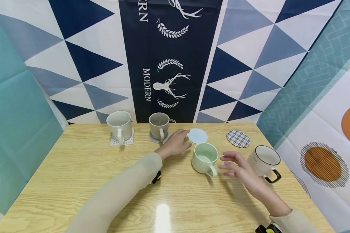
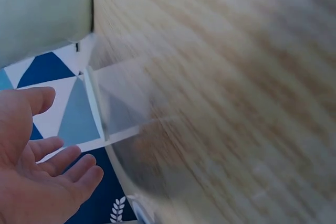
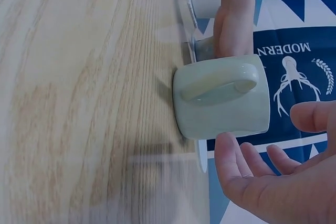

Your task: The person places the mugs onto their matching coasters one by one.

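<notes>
Biggest first from my seat at the far end: a triangle-patterned backdrop (image 1: 90, 61) rises behind the wooden counter (image 1: 75, 194). Two bare hands are out over it now, both empty. My left hand (image 1: 176, 142) reaches across, fingers loosely bent and gripping nothing, fingertips right at a pale round coaster (image 1: 197, 136); whether they touch, I can't tell. My right hand (image 1: 239, 170) is opened wide, thumb apart from the fingers, just beside the green mug (image 1: 202, 163), with no hold on it.

That mug looks to be standing upright on bare wood, just in front of the pale coaster, handle turned towards me, probably so it's easy to take. Over on the left, the off-white mug (image 1: 121, 124) sits on a square speckled coaster (image 1: 129, 140), and the taupe mug (image 1: 156, 129) on a grey coaster (image 1: 153, 139), presumably to shield the wood. At the right, the black-rimmed mug (image 1: 258, 163) has nothing visible under it; the checked coaster (image 1: 238, 138) lies bare behind it, perhaps its match.
</notes>
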`<state>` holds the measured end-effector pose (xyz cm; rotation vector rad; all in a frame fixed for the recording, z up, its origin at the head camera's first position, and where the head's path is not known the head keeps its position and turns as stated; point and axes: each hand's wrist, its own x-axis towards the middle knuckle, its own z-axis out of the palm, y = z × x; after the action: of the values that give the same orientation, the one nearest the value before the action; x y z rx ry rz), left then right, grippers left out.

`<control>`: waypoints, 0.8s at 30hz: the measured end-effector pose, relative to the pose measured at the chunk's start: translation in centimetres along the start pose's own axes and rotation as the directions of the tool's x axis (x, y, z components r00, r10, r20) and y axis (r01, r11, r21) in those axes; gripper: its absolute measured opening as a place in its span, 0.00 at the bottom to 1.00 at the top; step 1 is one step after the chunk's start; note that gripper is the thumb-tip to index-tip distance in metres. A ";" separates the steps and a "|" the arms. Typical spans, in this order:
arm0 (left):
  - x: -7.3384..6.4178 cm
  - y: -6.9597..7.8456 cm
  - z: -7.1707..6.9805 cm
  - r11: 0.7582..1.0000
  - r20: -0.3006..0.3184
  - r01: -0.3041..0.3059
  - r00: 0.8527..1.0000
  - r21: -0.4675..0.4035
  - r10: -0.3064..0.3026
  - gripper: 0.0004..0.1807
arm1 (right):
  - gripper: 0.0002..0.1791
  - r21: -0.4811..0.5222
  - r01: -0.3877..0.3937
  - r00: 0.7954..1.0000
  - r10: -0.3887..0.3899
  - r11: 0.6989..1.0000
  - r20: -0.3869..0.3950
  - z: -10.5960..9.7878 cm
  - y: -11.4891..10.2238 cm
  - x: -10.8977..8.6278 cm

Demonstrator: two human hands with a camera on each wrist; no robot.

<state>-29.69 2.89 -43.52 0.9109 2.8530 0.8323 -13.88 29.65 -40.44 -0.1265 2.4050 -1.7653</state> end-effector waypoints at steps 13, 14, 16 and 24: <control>1.6 -0.6 0.7 0.999 0.023 0.049 0.999 0.020 -0.050 0.35 | 0.30 0.002 -0.030 0.999 0.030 1.000 0.013 -0.1 0.3 -0.1; 1.7 -0.7 0.9 0.998 0.030 0.055 0.998 0.019 -0.055 0.35 | 0.30 0.002 -0.032 0.999 0.032 0.999 0.014 -0.1 0.3 -0.1; 2.0 -0.9 1.1 0.998 0.038 0.062 0.997 0.019 -0.062 0.36 | 0.30 0.003 -0.034 0.999 0.034 0.999 0.019 -0.1 0.4 -0.1; 2.9 -1.2 1.7 0.995 0.045 0.088 0.995 0.039 -0.090 0.37 | 0.30 0.002 -0.036 0.999 0.036 0.999 0.021 -0.3 0.6 -0.2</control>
<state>-32.43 4.48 -45.22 0.7886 2.8538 0.7413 -13.77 30.15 -40.87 -0.0995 2.3756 -1.7427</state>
